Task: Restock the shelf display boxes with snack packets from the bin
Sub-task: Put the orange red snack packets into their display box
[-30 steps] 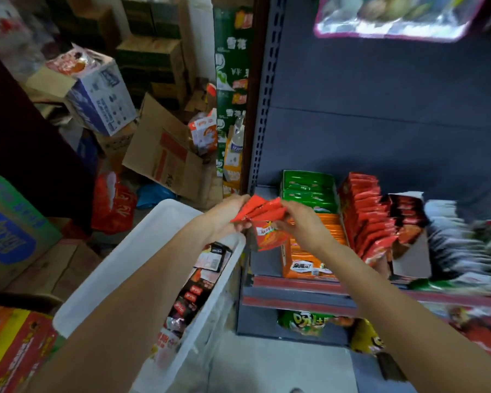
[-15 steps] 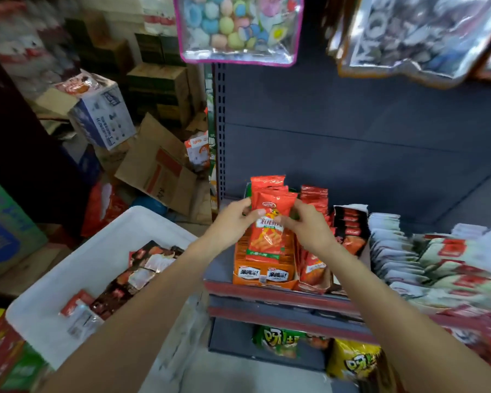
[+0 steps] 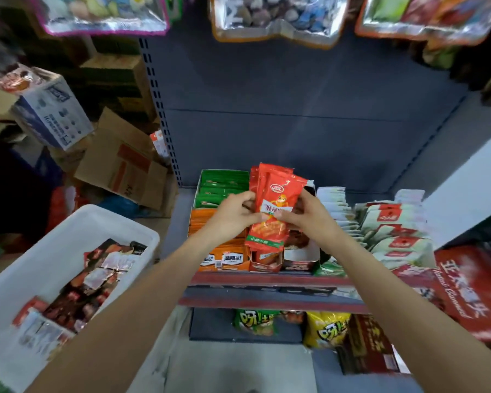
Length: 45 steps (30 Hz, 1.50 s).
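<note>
Both hands hold a small stack of red snack packets [image 3: 270, 211] upright above the shelf [image 3: 267, 279], the left hand [image 3: 233, 215] pinching its left edge and the right hand [image 3: 309, 217] gripping its right edge, probably to square the stack before it drops in. It hangs just over a red display box [image 3: 267, 260], wedged between an orange box [image 3: 224, 258] and a white-fronted box [image 3: 301, 256], so the slot looks narrow while the space above is open. The white bin [image 3: 77, 222] of remaining packets sits low to the left.
</note>
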Tool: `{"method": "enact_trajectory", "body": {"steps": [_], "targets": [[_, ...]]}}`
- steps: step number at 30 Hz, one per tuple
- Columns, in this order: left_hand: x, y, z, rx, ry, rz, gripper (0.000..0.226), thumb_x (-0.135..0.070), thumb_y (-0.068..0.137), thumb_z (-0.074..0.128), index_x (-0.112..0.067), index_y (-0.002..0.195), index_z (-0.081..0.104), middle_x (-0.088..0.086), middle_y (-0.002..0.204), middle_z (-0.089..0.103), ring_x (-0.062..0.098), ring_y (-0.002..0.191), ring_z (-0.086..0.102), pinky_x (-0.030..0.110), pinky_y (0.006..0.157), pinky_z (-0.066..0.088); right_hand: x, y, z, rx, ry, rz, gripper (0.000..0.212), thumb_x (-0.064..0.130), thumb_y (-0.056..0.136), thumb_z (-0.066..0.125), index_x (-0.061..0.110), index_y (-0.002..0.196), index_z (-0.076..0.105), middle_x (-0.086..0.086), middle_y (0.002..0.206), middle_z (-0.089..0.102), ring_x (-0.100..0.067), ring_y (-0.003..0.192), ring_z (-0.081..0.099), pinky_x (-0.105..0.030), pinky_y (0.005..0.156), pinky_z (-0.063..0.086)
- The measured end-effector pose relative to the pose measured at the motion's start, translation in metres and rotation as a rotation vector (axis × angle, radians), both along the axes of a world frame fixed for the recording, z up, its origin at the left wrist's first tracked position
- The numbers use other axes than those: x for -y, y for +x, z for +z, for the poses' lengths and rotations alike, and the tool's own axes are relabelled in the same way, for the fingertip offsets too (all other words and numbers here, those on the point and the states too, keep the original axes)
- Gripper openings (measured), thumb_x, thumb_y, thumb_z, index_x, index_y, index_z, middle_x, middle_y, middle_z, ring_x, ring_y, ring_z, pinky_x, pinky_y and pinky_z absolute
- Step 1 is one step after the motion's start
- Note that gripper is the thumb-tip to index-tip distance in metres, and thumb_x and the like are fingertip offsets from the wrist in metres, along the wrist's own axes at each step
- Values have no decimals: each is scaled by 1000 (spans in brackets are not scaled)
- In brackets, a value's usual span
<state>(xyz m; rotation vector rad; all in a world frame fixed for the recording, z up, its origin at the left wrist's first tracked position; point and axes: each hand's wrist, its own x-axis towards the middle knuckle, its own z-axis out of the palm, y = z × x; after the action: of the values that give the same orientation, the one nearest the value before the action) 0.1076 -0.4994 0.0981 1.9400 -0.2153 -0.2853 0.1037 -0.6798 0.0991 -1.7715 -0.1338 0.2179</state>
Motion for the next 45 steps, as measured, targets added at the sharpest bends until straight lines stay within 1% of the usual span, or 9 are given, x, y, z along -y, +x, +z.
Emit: {"method": "enact_trajectory", "body": {"steps": [5, 9, 16, 21, 25, 27, 33, 38, 45], "targets": [[5, -4, -1, 68, -23, 161, 49, -21, 82, 72, -18, 126, 48, -8, 106, 56, 7, 94, 57, 11, 65, 47, -7, 5, 0, -10, 134, -119, 22, 2, 84, 66, 13, 101, 58, 3, 94, 67, -11, 84, 67, -22, 66, 56], [-5, -5, -15, -109, 68, 155, 74, -24, 71, 81, -13, 131, 39, -2, 117, 53, 11, 101, 53, 19, 75, 44, -7, 7, 2, -37, 222, -207, 17, 4, 86, 65, 15, 96, 58, 0, 97, 66, -16, 87, 66, -24, 69, 58], [14, -8, -37, 2, 337, 83, 54, -23, 75, 78, -11, 121, 53, 0, 114, 63, 14, 93, 58, 32, 87, 49, 13, 6, 9, -29, 264, -248, 23, 9, 87, 65, 10, 108, 55, 0, 102, 67, -8, 86, 68, -18, 62, 53], [13, 3, -48, 36, 298, 180, 24, -13, 82, 71, -11, 104, 61, 3, 102, 65, 19, 94, 61, 34, 86, 50, 23, 0, 4, -44, 274, -212, 18, 9, 86, 65, 16, 100, 58, 1, 99, 69, -13, 91, 69, -28, 74, 58], [7, 12, -46, -68, 189, 193, 17, -8, 84, 67, -12, 99, 58, 0, 85, 57, 19, 81, 59, 28, 71, 51, 17, -8, -13, -79, 228, -160, 20, -2, 82, 66, 12, 94, 58, -2, 94, 68, -7, 78, 69, -21, 64, 56], [6, 14, -44, -164, 67, 174, 17, -3, 87, 63, -7, 102, 58, 1, 83, 58, 19, 77, 62, 23, 69, 55, 10, -11, -27, -86, 175, -154, 22, -5, 81, 66, 10, 96, 58, -4, 97, 66, -16, 89, 68, -32, 77, 58], [2, 7, -36, -275, -9, 117, 40, 7, 92, 47, -4, 129, 50, 9, 119, 58, 15, 101, 60, 25, 88, 51, -3, -11, -50, -48, 80, -242, 20, 1, 82, 68, 17, 90, 59, -8, 99, 67, -31, 99, 64, -48, 86, 54], [-1, -12, -35, -313, 30, 22, 71, 10, 84, 58, -19, 144, 33, -1, 125, 49, 13, 101, 58, 31, 84, 53, -4, -14, -53, -105, 210, -176, 22, -4, 83, 65, 15, 93, 59, -3, 96, 66, -15, 89, 65, -27, 73, 57], [14, -17, -45, -5, 359, 61, 76, -11, 84, 68, -17, 147, 27, 11, 119, 62, 23, 110, 60, 41, 96, 49, 4, -10, -65, 13, -194, -211, 18, 6, 83, 68, 8, 100, 60, -4, 101, 65, -17, 93, 60, -33, 86, 50]]}}
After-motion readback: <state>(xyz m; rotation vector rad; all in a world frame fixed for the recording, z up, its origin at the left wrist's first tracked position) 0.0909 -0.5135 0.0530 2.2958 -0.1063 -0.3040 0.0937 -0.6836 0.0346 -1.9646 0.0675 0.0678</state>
